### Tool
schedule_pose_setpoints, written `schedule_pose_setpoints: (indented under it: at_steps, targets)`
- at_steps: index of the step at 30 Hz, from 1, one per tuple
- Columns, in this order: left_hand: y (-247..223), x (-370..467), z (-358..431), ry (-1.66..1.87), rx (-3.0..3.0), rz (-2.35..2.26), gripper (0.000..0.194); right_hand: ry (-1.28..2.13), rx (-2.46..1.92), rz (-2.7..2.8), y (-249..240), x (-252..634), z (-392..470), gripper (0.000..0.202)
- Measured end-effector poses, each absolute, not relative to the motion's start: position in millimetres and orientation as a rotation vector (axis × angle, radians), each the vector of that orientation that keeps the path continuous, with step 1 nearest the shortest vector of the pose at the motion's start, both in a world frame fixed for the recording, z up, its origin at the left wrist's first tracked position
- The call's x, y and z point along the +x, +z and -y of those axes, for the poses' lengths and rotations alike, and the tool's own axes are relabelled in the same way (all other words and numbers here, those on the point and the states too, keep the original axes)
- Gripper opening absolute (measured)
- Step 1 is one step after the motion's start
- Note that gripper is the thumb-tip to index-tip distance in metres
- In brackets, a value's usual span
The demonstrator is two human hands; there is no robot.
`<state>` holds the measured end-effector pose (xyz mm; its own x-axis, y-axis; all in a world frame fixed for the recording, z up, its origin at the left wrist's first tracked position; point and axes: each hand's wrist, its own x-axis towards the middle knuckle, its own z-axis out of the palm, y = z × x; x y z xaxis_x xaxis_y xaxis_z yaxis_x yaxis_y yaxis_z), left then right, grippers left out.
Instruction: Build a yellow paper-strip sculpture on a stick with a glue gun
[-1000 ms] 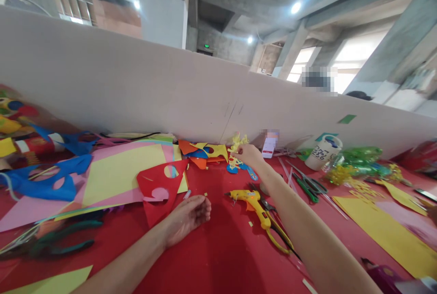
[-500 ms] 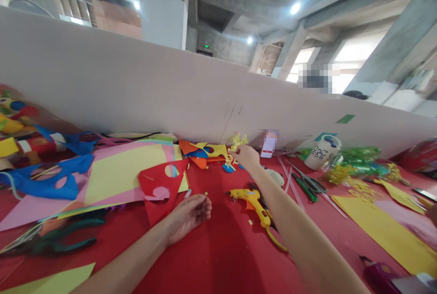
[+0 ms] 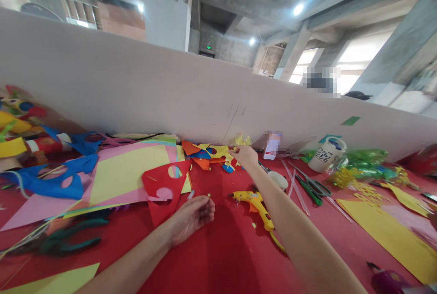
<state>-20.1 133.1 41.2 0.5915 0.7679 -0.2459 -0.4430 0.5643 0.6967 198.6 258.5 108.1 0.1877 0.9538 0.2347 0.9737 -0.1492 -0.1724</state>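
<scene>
My right hand reaches to the back of the red table, its thumb and fingers pinched together at a pile of small yellow cut-outs. What lies between the fingertips is too small to make out. Beside them are a yellow felt-like scrap and orange scraps. My left hand rests nearer, palm turned inward, fingers loosely bent with nothing visible in them. Just left of it lies a red sheet with cut-out holes. A yellow hot glue gun lies between my hands, partly behind my right forearm.
Pink and yellow sheets, a blue cut sheet and green-handled pliers are at the left. Right of my arm are scissors, a white tape-roll-like cup, a phone and yellow sheets. A white partition stands behind.
The view has shifted slightly, so everything sits a little further right. My right hand stays at the yellow pieces, and my left hand keeps nearly the same pose.
</scene>
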Motion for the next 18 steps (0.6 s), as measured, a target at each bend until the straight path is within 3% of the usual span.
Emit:
schedule_pose_setpoints:
  at_steps: [18]
  targets:
    - [44.1,-18.8,-133.2,0.761,0.617,-0.58,0.019,-0.047,-2.211,1.785,111.1,200.3,-253.9,0.038]
